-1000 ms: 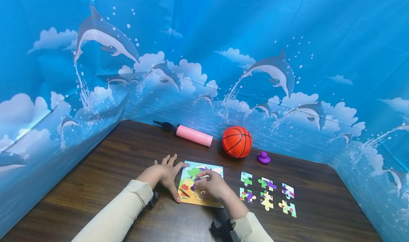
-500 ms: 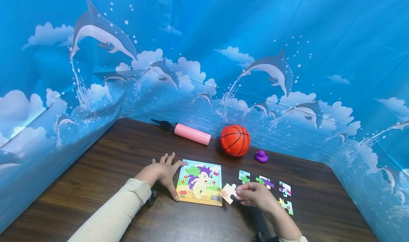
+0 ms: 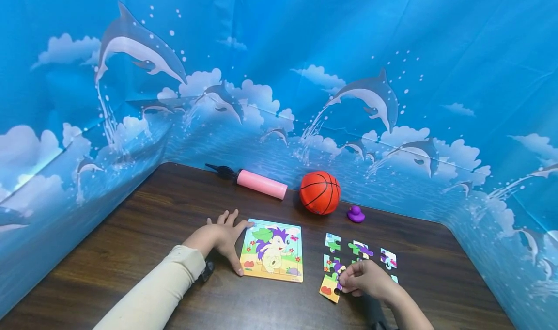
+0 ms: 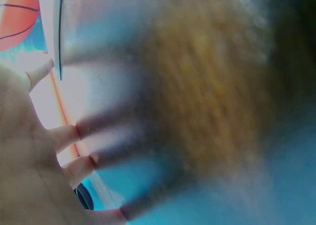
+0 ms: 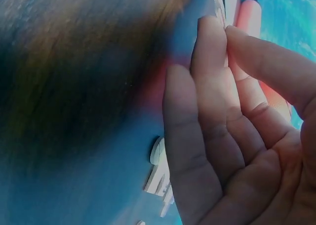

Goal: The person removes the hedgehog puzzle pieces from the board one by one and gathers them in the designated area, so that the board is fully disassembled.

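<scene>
In the head view my left hand (image 3: 221, 238) lies with its fingers spread, touching the left edge of a square puzzle board (image 3: 301, 250) that bears a hedgehog picture. My right hand (image 3: 368, 281) pinches a yellow puzzle piece (image 3: 328, 289) with a red patch, at the near left of the loose pieces. Its thumb and index finger meet at the edge of the piece in the right wrist view. Several other pieces, such as the top-left puzzle piece (image 3: 333, 242), lie right of the board. My right hand partly covers some of them.
A pink hand pump (image 3: 261, 183) with a black nozzle lies along the back of the dark wooden table (image 3: 174, 199). Beside it stand an orange basketball (image 3: 320, 192) and a purple rubber duck (image 3: 355, 213). A blue dolphin curtain (image 3: 279, 78) encloses the back and sides.
My right hand has moved from over the board to the right, carrying the puzzle piece. The piece has turned so its picture now appears upright. My left hand has stayed at the board.
</scene>
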`<act>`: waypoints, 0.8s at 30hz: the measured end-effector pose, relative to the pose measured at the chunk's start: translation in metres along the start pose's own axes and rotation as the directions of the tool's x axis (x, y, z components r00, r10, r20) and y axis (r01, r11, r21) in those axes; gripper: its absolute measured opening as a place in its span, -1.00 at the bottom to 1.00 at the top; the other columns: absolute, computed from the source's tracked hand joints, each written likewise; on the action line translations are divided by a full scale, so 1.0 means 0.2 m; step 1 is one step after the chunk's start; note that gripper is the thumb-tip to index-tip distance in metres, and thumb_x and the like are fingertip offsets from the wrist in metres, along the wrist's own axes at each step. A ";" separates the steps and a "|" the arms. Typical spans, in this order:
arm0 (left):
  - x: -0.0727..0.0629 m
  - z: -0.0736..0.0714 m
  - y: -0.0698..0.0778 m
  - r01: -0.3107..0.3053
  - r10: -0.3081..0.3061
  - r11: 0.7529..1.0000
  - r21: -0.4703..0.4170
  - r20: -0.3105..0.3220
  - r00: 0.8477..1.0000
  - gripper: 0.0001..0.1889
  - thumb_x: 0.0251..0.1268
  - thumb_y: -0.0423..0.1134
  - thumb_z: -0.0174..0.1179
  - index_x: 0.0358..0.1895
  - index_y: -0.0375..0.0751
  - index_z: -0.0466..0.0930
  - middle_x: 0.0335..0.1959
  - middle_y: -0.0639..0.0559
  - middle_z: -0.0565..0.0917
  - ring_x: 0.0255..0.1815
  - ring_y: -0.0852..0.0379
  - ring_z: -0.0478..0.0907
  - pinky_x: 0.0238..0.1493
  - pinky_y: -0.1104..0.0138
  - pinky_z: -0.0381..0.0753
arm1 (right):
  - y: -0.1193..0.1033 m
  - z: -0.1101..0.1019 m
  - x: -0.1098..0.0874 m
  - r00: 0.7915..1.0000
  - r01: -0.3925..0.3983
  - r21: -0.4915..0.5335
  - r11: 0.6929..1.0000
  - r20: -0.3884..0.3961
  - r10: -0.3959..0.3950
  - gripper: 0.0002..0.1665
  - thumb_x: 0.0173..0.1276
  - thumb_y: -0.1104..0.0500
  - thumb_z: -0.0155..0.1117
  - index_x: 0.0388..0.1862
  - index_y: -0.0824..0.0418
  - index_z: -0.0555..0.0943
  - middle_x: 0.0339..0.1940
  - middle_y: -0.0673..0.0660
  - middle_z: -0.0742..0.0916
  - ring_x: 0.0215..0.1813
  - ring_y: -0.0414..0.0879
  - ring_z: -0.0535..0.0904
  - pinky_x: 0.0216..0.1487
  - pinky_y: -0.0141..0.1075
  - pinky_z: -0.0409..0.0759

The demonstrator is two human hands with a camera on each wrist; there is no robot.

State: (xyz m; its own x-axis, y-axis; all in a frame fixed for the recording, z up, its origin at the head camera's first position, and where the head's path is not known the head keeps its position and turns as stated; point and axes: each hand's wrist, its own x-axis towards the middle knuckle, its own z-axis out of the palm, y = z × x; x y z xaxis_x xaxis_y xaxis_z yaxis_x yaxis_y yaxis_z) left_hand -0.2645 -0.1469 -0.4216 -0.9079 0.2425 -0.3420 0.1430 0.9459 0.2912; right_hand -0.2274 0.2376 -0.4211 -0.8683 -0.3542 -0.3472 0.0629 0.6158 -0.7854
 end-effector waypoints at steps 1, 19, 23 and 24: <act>0.00 0.00 0.00 0.000 0.000 1.000 -0.002 0.002 1.000 0.27 -0.46 0.32 0.62 0.50 0.04 0.18 0.56 -0.39 -0.08 0.53 -0.47 -0.19 0.30 -0.50 -0.17 | 0.00 0.00 0.00 1.000 -0.002 -0.012 1.000 -0.010 0.001 -0.88 0.36 0.30 0.30 -0.30 0.39 0.69 -0.36 0.13 0.77 -0.29 -0.06 0.72 -0.24 -0.12 0.72; 0.02 0.00 -0.01 0.011 -0.010 1.000 -0.009 0.010 1.000 0.32 -0.52 0.36 0.61 0.52 0.07 0.16 0.57 -0.35 -0.10 0.54 -0.43 -0.22 0.31 -0.49 -0.23 | -0.23 0.18 0.10 0.966 -0.033 -0.344 0.938 -0.253 -0.059 -0.86 0.30 0.23 0.39 -0.16 0.13 0.68 -0.30 0.00 0.72 -0.31 -0.11 0.61 -0.33 -0.14 0.61; -0.01 0.00 0.00 0.004 -0.004 1.000 -0.004 0.007 1.000 0.29 -0.47 0.32 0.62 0.52 0.06 0.16 0.57 -0.36 -0.10 0.54 -0.45 -0.21 0.30 -0.49 -0.20 | -0.31 0.32 0.16 0.965 0.108 -0.410 0.906 -0.177 -0.195 -0.70 0.21 0.20 0.48 -0.06 0.09 0.70 -0.18 0.04 0.66 -0.31 -0.16 0.58 -0.37 -0.23 0.58; -0.01 0.00 0.00 0.002 -0.002 1.000 -0.002 0.006 1.000 0.28 -0.46 0.31 0.62 0.52 0.07 0.17 0.57 -0.36 -0.10 0.54 -0.45 -0.21 0.30 -0.49 -0.19 | -0.33 0.36 0.18 0.961 0.140 -0.424 0.895 -0.158 -0.225 -0.65 0.17 0.18 0.51 -0.04 0.08 0.70 -0.18 0.05 0.63 -0.34 -0.17 0.56 -0.40 -0.25 0.55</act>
State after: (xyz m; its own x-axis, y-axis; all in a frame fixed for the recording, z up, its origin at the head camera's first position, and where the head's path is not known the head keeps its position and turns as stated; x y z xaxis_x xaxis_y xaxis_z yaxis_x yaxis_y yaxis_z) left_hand -0.2630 -0.1472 -0.4207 -0.9058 0.2421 -0.3478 0.1405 0.9459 0.2925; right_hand -0.2277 0.1338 -0.4178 -0.9266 -0.3684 -0.0762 -0.2739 0.7995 -0.5345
